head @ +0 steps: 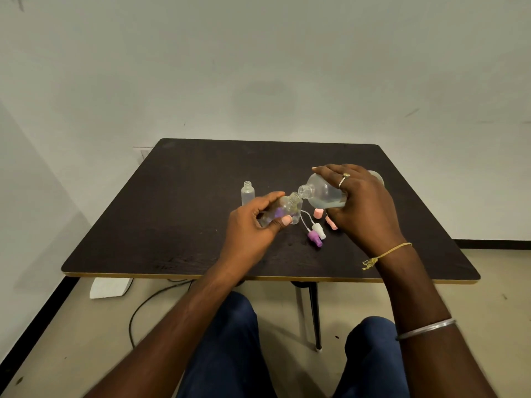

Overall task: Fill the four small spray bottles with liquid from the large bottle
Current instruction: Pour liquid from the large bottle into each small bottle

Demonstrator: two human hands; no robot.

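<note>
Step in hand: pouring. Over the middle of the surface, the right hand grips the large bottle, tipped so its neck meets the mouth of a small spray bottle. The left hand has its fingers curled round that bottle, which is tilted. A second small bottle stands uncapped just on the far-edge side of the left hand. Loose spray heads lie below. Flow cannot be confirmed. The next move likely calls for a steady tilt with the mouths aligned.

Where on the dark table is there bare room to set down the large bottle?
Bare: the far strip of the dark wooden table behind the upright small clear bottle, and the left part beside it. Crowded: between the left hand and right hand, where pink, white and purple spray caps lie.
</note>
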